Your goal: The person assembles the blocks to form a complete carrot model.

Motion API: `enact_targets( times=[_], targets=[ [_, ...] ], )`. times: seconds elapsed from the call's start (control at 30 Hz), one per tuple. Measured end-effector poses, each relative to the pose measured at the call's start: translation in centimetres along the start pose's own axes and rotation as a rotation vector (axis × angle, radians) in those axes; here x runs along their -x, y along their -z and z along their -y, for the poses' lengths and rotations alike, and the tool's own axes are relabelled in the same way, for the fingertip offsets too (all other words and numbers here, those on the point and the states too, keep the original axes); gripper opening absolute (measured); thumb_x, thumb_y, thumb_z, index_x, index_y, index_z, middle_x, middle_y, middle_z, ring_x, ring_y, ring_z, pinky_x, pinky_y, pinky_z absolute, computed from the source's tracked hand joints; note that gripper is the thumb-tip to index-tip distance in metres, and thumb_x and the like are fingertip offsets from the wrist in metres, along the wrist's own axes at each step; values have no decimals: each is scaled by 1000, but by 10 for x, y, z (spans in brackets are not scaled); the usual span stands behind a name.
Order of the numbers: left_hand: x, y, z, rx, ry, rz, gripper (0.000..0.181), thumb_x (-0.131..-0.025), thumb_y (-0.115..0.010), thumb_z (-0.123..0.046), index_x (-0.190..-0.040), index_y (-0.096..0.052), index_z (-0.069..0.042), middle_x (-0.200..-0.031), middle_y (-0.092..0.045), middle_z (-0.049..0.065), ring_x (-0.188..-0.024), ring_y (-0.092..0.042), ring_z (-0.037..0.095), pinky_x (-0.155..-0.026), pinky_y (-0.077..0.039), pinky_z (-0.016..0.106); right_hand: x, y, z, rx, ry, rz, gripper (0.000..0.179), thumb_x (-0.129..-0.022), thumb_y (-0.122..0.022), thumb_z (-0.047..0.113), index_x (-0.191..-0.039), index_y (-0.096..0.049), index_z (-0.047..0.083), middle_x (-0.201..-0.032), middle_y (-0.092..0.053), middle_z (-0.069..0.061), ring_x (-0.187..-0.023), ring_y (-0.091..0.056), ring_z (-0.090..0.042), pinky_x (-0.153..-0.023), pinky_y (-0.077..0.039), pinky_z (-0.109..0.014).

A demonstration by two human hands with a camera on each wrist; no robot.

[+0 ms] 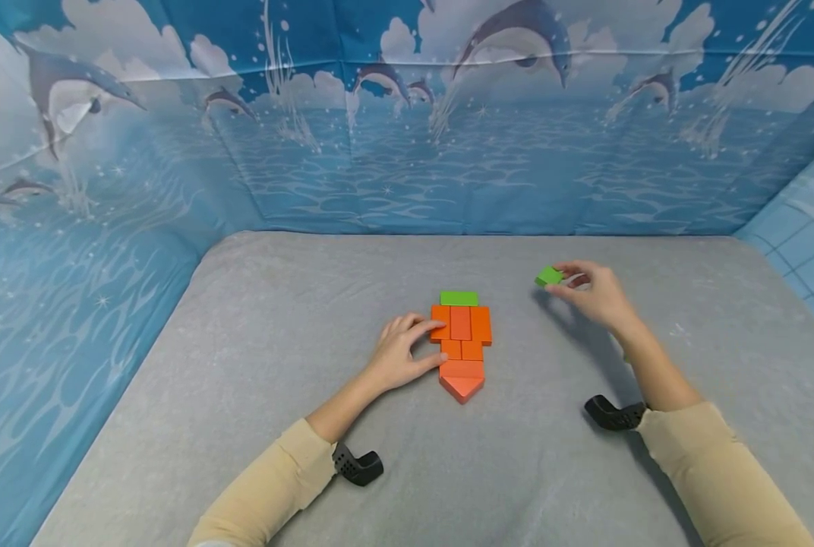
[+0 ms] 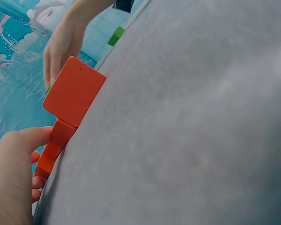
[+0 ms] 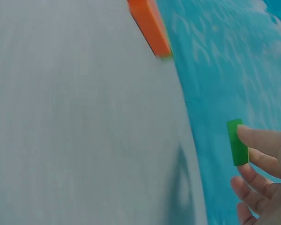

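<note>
Orange blocks [image 1: 460,323] lie flat on the grey cloth [image 1: 298,304] in a joined figure, its pointed end toward the person. A green block [image 1: 459,298] lies across the far end. My left hand [image 1: 400,353] rests at the figure's left side, index fingertip and thumb spread and touching the orange pieces. In the left wrist view the thumb meets an orange block [image 2: 63,132]. To the right of the figure, my right hand [image 1: 594,292] pinches a second green block [image 1: 548,276] between thumb and fingers, raised above the cloth with a shadow below.
A blue curtain printed with dolphins [image 1: 393,167] stands behind and to the left of the cloth. Black curved devices [image 1: 359,465] sit at both wrists. In the left wrist view, another green piece [image 2: 116,36] shows near the cloth's edge.
</note>
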State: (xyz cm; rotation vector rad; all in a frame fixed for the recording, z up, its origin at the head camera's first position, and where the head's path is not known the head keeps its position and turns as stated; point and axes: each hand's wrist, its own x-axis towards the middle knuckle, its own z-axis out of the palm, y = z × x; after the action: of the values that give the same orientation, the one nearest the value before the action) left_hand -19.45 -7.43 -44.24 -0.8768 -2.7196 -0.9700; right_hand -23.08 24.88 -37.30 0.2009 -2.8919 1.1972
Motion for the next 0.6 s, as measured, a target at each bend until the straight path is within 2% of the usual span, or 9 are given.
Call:
enact_targets(
  times=[0.1,0.3,0.43,0.6],
  targets=[
    [0,0,1,2,0,-1,51,-81,-65,-41,-125,-56,-18,-117,-51,7,-108,-44,24,-96,-29,45,-13,-20,10,-16,20,20,48,-89,-60,28,-126,-50,-1,-117,-50,-24,-102,-48,-35,-73,-43,-43],
    [0,-1,1,-6,-5,-2,51,-81,-65,-41,-125,-56,-19,-117,-51,7,-108,-44,23,-97,-29,44,-34,-55,14,-20,48,59,43,-88,-62,23,-122,-54,-2,-114,-52,-24,-98,-51,-34,-73,-45,-42],
    [-1,-1,1,-6,-11,-9,51,-80,-66,-41,-125,-56,-19,-116,-51,7,-107,-44,23,-96,-29,44,-41,-69,18,-24,63,72,40,-87,-62,18,-121,-55,-3,-110,-54,-23,-94,-51,-32,-71,-44,-40],
    [-1,-1,2,-11,8,-2,51,-80,-66,-42,-125,-56,-20,-117,-51,5,-106,-44,21,-96,-29,43,-44,-80,19,-28,77,75,39,-86,-64,14,-120,-55,-4,-107,-54,-22,-92,-50,-31,-74,-42,-40]
  ],
)
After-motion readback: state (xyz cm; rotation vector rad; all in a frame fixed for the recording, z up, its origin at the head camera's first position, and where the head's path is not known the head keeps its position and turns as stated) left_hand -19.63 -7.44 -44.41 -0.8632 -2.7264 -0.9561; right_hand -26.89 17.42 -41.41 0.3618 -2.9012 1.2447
